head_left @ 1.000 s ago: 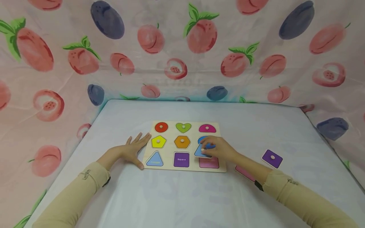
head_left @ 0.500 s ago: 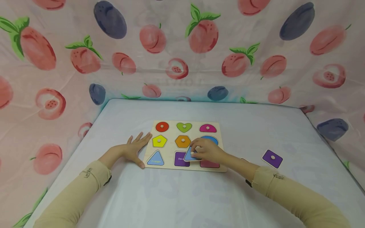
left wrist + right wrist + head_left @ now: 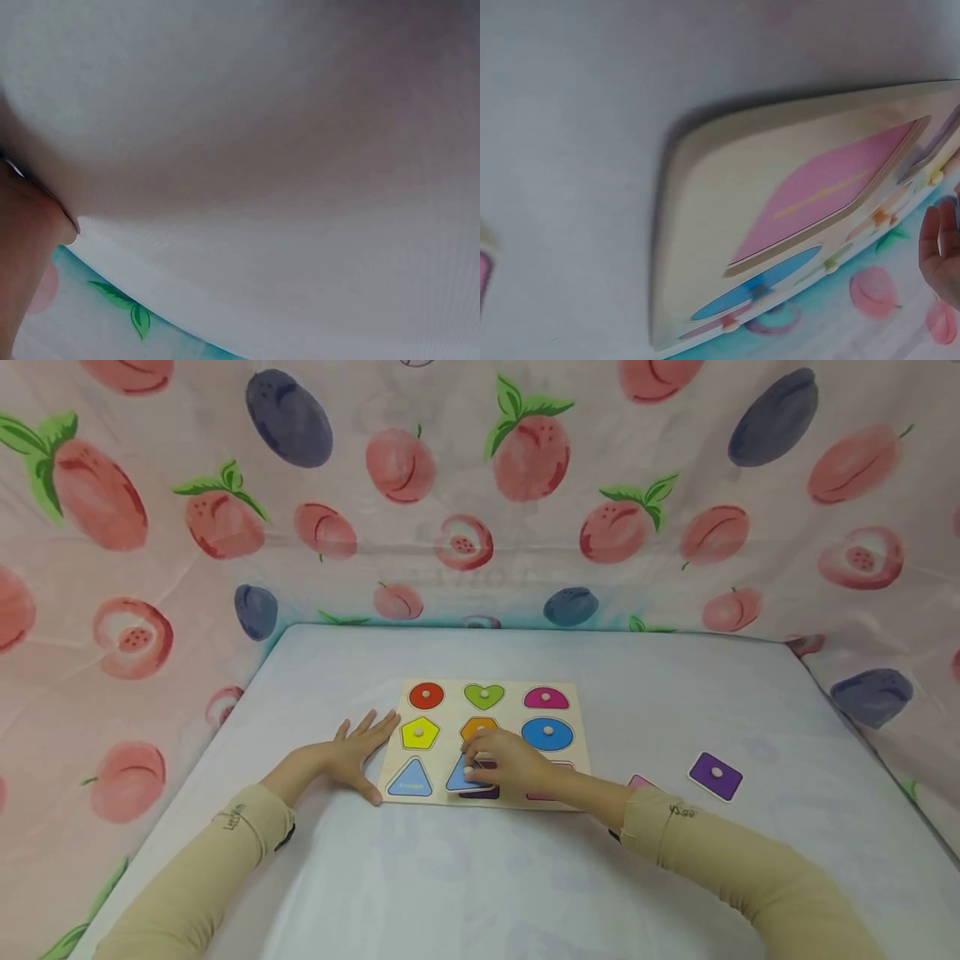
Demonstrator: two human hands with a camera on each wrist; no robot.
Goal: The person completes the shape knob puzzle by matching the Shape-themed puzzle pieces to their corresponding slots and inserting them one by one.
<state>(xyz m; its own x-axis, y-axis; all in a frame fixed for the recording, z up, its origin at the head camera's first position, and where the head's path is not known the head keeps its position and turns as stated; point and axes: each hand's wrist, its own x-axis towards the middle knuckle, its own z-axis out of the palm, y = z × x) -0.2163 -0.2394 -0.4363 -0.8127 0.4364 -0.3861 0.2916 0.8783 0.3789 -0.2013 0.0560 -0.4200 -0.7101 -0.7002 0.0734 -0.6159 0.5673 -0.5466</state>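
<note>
A wooden shape puzzle board (image 3: 446, 763) lies on the white table in the head view. My right hand (image 3: 517, 766) pinches the knob of a light blue triangle piece (image 3: 456, 779), held over the purple square recess (image 3: 483, 793). Left of it is the bare triangle recess (image 3: 409, 778). My left hand (image 3: 352, 758) lies with spread fingers at the board's left edge, fingertips and thumb touching it. In the right wrist view the board's pink recess (image 3: 817, 184) shows, and some fingers (image 3: 937, 240) appear at the right edge. The left wrist view shows mostly blurred table and a bit of hand (image 3: 30, 232).
On the table to the right lie a purple knobbed piece (image 3: 716, 776) and a pink piece (image 3: 642, 782), partly hidden by my right sleeve. Knobbed pieces such as the blue oval (image 3: 537, 737) and red circle (image 3: 426, 697) sit in the board. A fruit-print cloth (image 3: 517, 560) stands behind.
My right hand has carried the triangle piece leftward, from near the blue oval to above the purple square recess. The blue oval is uncovered. My left hand stays at the board's edge.
</note>
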